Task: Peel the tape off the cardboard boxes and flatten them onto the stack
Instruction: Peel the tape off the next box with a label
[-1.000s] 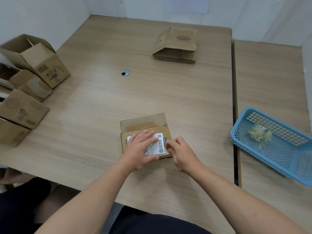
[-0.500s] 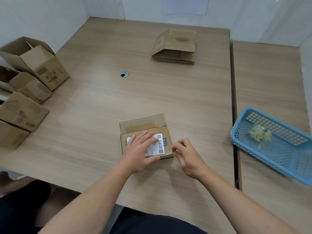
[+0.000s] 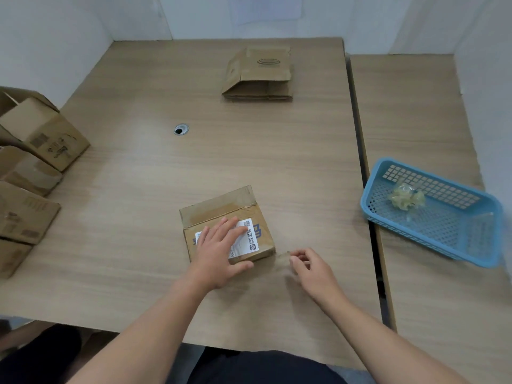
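A small cardboard box (image 3: 219, 209) with a white shipping label lies near the table's front edge, one flap open at its far side. My left hand (image 3: 219, 249) lies flat on the label with straight fingers, pressing the box down. To the right of the box, my right hand (image 3: 311, 268) pinches the end of a clear tape strip (image 3: 282, 257) that stretches from the box's right front corner. A stack of flattened boxes (image 3: 259, 74) sits at the far middle of the table.
Several unflattened cardboard boxes (image 3: 33, 167) are piled at the table's left edge. A blue plastic basket (image 3: 443, 228) holding a wad of peeled tape (image 3: 406, 198) stands on the adjoining table to the right. A round cable hole (image 3: 181, 129) is in the tabletop.
My right hand has pulled away to the right from the box's edge, drawing a strip of clear tape out with it. My left hand stays on the label.
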